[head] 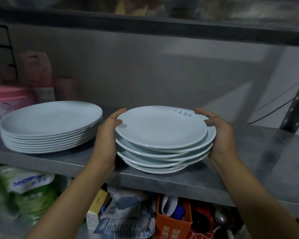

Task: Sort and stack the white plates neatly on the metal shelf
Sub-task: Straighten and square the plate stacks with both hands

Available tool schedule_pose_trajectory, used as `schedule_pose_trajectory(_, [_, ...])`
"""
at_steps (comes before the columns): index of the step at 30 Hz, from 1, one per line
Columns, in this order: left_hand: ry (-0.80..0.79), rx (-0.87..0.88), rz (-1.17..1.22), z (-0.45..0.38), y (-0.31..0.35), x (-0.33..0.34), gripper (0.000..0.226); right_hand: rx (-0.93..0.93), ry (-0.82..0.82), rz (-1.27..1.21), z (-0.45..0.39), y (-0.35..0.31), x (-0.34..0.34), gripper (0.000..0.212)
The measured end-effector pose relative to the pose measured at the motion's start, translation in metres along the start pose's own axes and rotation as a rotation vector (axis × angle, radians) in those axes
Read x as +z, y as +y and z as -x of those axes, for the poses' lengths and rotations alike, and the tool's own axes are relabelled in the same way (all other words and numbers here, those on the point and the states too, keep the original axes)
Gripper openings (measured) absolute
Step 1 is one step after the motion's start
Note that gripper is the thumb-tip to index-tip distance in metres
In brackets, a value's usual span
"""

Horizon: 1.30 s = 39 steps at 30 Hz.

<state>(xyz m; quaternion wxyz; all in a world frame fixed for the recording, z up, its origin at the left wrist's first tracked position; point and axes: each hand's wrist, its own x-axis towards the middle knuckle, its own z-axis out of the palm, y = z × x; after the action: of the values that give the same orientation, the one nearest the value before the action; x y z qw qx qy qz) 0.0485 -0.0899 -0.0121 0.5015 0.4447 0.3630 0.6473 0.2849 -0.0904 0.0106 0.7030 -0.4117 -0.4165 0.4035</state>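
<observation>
Views: one, head-worn, wide-angle.
Position: in front of the metal shelf [214, 183], about level with its middle tier.
Facing: forward, slightly down, toward 12 o'clock.
Nearness: close; both forearms enter from 6 o'clock.
Framing: upper tier's underside at 12 o'clock, lower tier's clutter at 6 o'clock.
Shared area: none, single view.

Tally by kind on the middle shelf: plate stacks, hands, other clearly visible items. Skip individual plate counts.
Plate stacks: 2, the wide stack at left and the uneven stack held between the left hand and right hand
Hands: 2
Pink tub: 1
Total: 5
</observation>
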Motion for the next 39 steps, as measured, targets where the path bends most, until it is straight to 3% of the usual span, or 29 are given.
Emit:
schedule_pose_trajectory(23, [0.074,0.016,-0.062,0.003,0.004,0.009,0.036,0.012,0.077,-0.089,0.005,0.008,0.012,0.033])
schedule_pose_trajectory(39, [0.079,0.052,-0.074,0.005,0.002,0.009,0.038,-0.034,0.077,-0.009,0.003,0.015,0.011,0.034])
